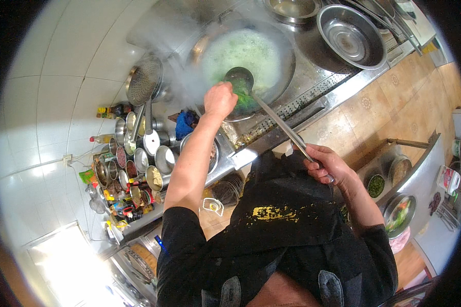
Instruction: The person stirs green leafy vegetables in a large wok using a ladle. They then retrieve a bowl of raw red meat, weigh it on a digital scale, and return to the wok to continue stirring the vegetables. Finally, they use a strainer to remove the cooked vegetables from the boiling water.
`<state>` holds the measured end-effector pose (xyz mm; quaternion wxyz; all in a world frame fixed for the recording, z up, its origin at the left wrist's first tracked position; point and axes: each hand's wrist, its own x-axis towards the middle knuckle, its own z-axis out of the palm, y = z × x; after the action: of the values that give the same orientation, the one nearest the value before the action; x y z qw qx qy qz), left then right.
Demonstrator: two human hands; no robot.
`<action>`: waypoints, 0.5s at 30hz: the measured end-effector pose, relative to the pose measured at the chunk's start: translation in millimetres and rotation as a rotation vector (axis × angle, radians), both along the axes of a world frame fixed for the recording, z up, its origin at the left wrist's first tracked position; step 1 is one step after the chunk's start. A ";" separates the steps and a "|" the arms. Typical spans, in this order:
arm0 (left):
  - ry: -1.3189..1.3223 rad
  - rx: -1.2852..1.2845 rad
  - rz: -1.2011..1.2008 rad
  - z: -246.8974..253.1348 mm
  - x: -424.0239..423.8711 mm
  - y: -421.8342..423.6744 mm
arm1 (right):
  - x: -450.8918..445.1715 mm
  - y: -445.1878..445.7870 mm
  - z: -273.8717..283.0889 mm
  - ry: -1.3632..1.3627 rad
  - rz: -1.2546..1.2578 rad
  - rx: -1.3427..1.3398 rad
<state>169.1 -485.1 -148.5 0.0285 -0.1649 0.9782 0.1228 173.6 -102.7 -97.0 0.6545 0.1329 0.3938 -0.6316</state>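
My left hand (220,100) is closed like a fist over the near side of a wok (288,73). Bright leafy greens (244,100) show at its fingers, partly hidden by the knuckles. My right hand (326,164) grips the end of a long-handled metal ladle (278,122), low in front of my apron. The ladle's dark bowl reaches into the wok beside my left hand. Pale green, foamy liquid (249,51) fills the wok, and steam rises at its left side.
Seasoning bowls (165,159) and bottles crowd the left counter, near a perforated strainer (144,82) and a blue cloth (184,124). A large metal basin (351,36) sits right of the wok. Behind on the right, a side table (418,172) holds a bowl of cut vegetables (399,215).
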 end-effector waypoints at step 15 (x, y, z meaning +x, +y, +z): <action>0.664 -0.141 0.112 62.1 43.2 -69.1 | -10.6 1.2 1.8 1.237 0.284 0.460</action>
<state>212.3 -554.2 -86.4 -0.3100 -0.1709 0.9296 0.1030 163.0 -101.4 -95.2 0.3403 -0.1703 0.8342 -0.3992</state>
